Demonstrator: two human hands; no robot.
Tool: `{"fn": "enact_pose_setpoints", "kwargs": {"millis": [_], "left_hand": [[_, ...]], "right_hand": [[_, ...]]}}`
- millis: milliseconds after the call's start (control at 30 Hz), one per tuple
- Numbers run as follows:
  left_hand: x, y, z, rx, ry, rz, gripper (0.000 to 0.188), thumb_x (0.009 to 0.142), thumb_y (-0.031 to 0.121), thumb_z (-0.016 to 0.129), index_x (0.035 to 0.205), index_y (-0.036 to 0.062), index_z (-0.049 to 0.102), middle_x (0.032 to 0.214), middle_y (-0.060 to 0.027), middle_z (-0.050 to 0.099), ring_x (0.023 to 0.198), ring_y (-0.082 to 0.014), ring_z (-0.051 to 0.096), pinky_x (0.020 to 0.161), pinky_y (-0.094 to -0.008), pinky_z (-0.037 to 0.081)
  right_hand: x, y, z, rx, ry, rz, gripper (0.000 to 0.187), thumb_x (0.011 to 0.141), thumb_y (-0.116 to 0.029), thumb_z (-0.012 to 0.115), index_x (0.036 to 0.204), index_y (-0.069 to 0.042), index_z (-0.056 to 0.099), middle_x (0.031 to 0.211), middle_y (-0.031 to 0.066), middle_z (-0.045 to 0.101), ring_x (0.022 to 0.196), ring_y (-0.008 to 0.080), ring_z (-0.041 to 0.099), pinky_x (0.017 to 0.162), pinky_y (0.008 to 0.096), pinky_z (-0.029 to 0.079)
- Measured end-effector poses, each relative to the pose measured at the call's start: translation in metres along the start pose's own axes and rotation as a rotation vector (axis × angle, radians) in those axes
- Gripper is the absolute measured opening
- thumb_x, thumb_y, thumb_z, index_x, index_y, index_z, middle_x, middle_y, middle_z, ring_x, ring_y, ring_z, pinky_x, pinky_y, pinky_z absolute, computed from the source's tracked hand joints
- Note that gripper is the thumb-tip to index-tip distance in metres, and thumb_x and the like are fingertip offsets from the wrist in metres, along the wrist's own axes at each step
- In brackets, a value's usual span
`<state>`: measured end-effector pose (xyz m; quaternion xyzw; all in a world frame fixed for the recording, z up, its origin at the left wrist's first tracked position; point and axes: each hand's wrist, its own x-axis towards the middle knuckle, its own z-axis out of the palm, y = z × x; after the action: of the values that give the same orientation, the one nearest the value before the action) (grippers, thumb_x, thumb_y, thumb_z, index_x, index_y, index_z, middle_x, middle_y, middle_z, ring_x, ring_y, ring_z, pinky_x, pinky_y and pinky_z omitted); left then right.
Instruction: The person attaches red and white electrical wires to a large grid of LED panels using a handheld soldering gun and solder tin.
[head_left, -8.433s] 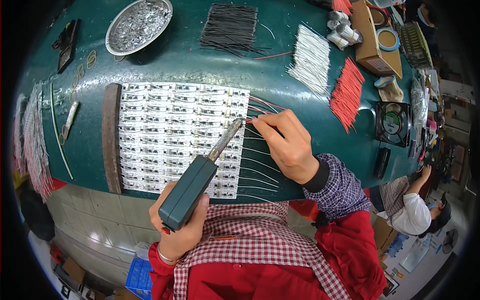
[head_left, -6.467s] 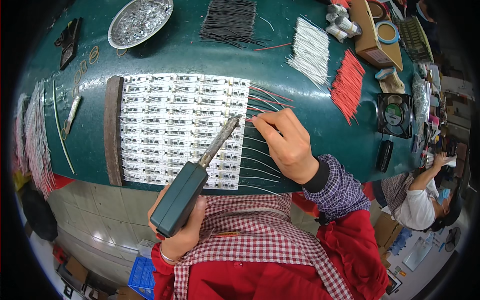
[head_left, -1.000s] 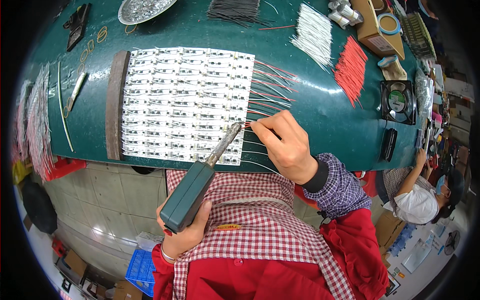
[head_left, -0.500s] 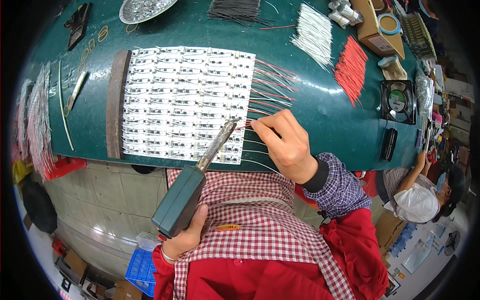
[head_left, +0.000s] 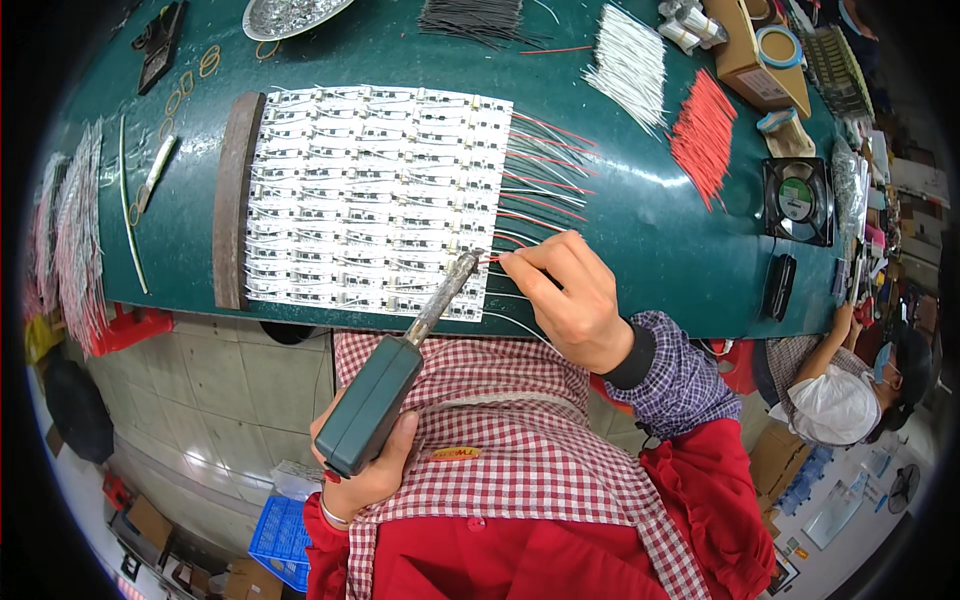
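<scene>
My left hand (head_left: 372, 468) is closed around the dark green handle of a soldering iron (head_left: 372, 405). Its metal tip rests at the right edge of a white panel of circuit boards (head_left: 375, 200), near the lower rows. My right hand (head_left: 575, 300) pinches a red wire (head_left: 492, 259) between thumb and fingertips, its end at the iron's tip. Whether the tip touches the board or only the wire is too small to tell. Red, white and black wires (head_left: 550, 180) stick out from the panel's right edge in the rows above. Thin white wires also cross the panel itself.
A brown bar (head_left: 236, 200) lies along the panel's left edge. Farther back are bundles of black wires (head_left: 475, 22), white wires (head_left: 630, 68) and red wires (head_left: 703, 135). A metal dish (head_left: 290, 14), a small fan (head_left: 797, 202) and a cardboard box (head_left: 765, 70) stand around. A co-worker (head_left: 840, 400) sits at right.
The iron's tip and my right hand's fingertips have shifted slightly toward me along the panel's right edge. The left hand has turned and moved slightly right with the iron.
</scene>
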<state>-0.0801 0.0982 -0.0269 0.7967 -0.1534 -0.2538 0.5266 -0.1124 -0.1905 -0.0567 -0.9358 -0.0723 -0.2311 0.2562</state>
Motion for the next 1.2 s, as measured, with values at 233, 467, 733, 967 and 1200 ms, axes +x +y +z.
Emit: {"fn": "enact_pose_setpoints", "kwargs": {"millis": [233,467,733,967,1200], "left_hand": [[-0.004,-0.004,-0.003,0.014,-0.109,0.028,0.034,0.091,0.015,0.075,0.118,-0.0034,0.065,0.104,-0.0097,0.068,0.090,-0.0175,0.064,0.079,-0.0303,0.051],[-0.003,-0.001,-0.003,-0.010,-0.101,-0.013,0.032,0.090,0.012,0.075,0.116,-0.0034,0.066,0.105,-0.0086,0.068,0.090,-0.0161,0.063,0.080,-0.0295,0.051],[-0.009,-0.003,-0.002,-0.023,-0.016,-0.019,0.026,0.085,0.009,0.075,0.108,-0.0029,0.068,0.091,-0.0096,0.069,0.076,-0.0190,0.065,0.070,-0.0300,0.051],[-0.005,0.001,0.001,0.041,0.075,0.123,0.021,0.083,0.014,0.077,0.096,-0.0013,0.071,0.083,-0.0115,0.070,0.065,-0.0224,0.067,0.059,-0.0319,0.052],[-0.017,-0.003,-0.006,-0.033,0.046,-0.009,0.026,0.087,0.015,0.075,0.105,-0.0025,0.070,0.088,-0.0123,0.072,0.071,-0.0238,0.069,0.064,-0.0333,0.053]], "right_hand": [[-0.001,-0.001,0.000,-0.007,-0.013,0.010,0.032,0.066,0.008,0.070,0.097,0.004,0.069,0.085,0.0106,0.062,0.072,0.0243,0.057,0.060,0.0338,0.048],[0.000,-0.001,0.001,-0.014,-0.003,0.010,0.033,0.065,0.008,0.070,0.097,0.005,0.069,0.084,0.0107,0.062,0.072,0.0243,0.058,0.060,0.0336,0.048],[0.000,-0.002,0.002,-0.018,0.003,0.005,0.032,0.064,0.008,0.071,0.096,0.005,0.069,0.084,0.0105,0.062,0.072,0.0240,0.058,0.060,0.0335,0.048],[-0.003,0.000,-0.002,-0.031,0.021,0.003,0.031,0.065,0.006,0.068,0.096,0.004,0.068,0.085,0.0105,0.061,0.073,0.0244,0.059,0.060,0.0327,0.049],[-0.029,-0.004,-0.035,-0.102,0.129,0.111,0.032,0.067,0.014,0.071,0.096,0.002,0.070,0.084,0.0104,0.063,0.070,0.0243,0.059,0.058,0.0315,0.047]]}}
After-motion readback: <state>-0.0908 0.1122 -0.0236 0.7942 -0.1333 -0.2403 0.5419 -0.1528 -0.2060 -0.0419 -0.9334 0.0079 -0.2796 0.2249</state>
